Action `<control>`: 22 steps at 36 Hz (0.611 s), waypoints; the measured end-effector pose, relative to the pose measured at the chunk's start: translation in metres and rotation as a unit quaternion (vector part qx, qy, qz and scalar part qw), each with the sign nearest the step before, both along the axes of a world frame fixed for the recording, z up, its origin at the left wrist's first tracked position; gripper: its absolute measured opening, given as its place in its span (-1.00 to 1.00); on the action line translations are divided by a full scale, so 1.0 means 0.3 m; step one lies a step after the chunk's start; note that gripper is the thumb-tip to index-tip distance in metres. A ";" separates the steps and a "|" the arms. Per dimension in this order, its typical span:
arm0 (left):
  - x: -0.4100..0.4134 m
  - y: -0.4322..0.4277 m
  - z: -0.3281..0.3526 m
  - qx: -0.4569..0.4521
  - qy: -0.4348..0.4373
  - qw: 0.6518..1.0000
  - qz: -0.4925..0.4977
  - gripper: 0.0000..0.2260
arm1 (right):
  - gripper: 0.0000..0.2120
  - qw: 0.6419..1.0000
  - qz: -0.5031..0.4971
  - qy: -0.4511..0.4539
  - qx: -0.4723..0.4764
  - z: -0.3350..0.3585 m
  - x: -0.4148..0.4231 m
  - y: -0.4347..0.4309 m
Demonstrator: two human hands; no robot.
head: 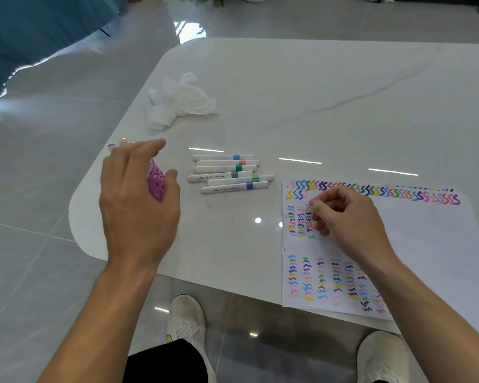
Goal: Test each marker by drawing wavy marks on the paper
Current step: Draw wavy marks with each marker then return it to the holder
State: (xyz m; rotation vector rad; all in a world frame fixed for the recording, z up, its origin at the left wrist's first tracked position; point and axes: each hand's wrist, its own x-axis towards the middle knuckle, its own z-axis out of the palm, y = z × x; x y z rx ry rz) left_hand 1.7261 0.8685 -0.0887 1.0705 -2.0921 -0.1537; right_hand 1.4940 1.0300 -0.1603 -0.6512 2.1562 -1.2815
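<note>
Several white capped markers (230,174) with coloured bands lie side by side on the white table (315,100). To their right is a stack of paper (426,244) covered with rows of coloured wavy marks. My right hand (346,217) rests on the paper's upper left part, its fingers curled in with nothing visible in them. My left hand (138,200) hovers over a purple perforated holder (155,185) near the table's left edge, fingers stretched forward and thumb on the holder's right side. Marker ends (116,142) poke out beyond the fingertips. I cannot see whether the hand touches the holder.
Crumpled white tissues (180,99) lie on the table behind the markers. The table's rounded corner and front edge are close to me, and my white shoes (186,319) stand on the tiled floor below. A blue curtain (39,31) hangs at the far left.
</note>
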 end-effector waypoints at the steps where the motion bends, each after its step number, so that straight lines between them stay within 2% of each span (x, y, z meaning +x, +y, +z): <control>1: -0.009 0.007 -0.002 -0.005 -0.001 1.000 -0.006 -0.66 | -0.92 1.000 0.000 0.001 0.000 -0.001 0.001 0.000; 6: -0.043 0.022 -0.024 -0.020 -0.016 0.999 -0.036 -0.71 | -0.91 1.000 0.001 0.013 0.000 -0.003 0.009 0.001; 13: -0.091 0.031 -0.084 0.064 -0.093 0.987 -0.111 -0.79 | -0.91 1.000 0.004 0.006 -0.001 0.004 0.011 0.006; 18: -0.134 0.056 -0.130 0.096 -0.174 0.969 -0.146 -0.77 | -0.92 1.000 0.017 0.002 -0.012 0.005 0.009 0.018; 22: -0.176 0.071 -0.153 0.115 -0.205 0.958 -0.161 -0.71 | -0.92 0.999 0.023 -0.021 -0.030 0.007 -0.002 0.027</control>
